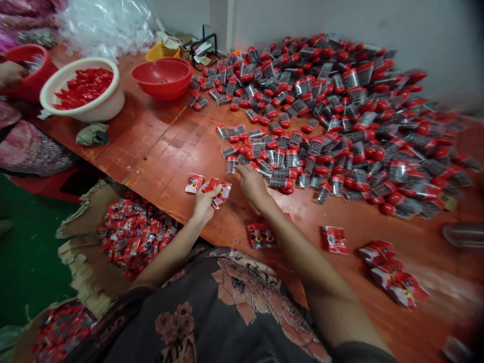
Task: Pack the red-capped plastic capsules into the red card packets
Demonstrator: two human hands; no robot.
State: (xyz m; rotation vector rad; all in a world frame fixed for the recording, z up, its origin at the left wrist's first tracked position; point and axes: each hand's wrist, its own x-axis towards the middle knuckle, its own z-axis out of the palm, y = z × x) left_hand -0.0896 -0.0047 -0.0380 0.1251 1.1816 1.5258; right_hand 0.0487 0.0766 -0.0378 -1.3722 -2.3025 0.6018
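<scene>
My left hand [206, 202] is closed on a few small red printed packets [221, 192], its thumb lying over them. Just beyond it, another red packet [194, 183] lies flat on the table. At the near edge of a big heap, my right hand [252, 185] has its fingers bent together beside a clear container with a red cap [231, 165]. Whether the fingertips grip that container or merely touch it is hidden. Below my right forearm lie more red packets [260, 235]. The heap of red-capped containers [321, 131] reaches back to the wall.
To the right lie a flat packet [335, 239] and several bulging ones [393, 272]. A red bowl [162, 75] and a white tub [85, 108] of red pieces stand far left. Below the table edge, a carton [85, 217] holds red packets. Another person's hand [11, 74] is at left.
</scene>
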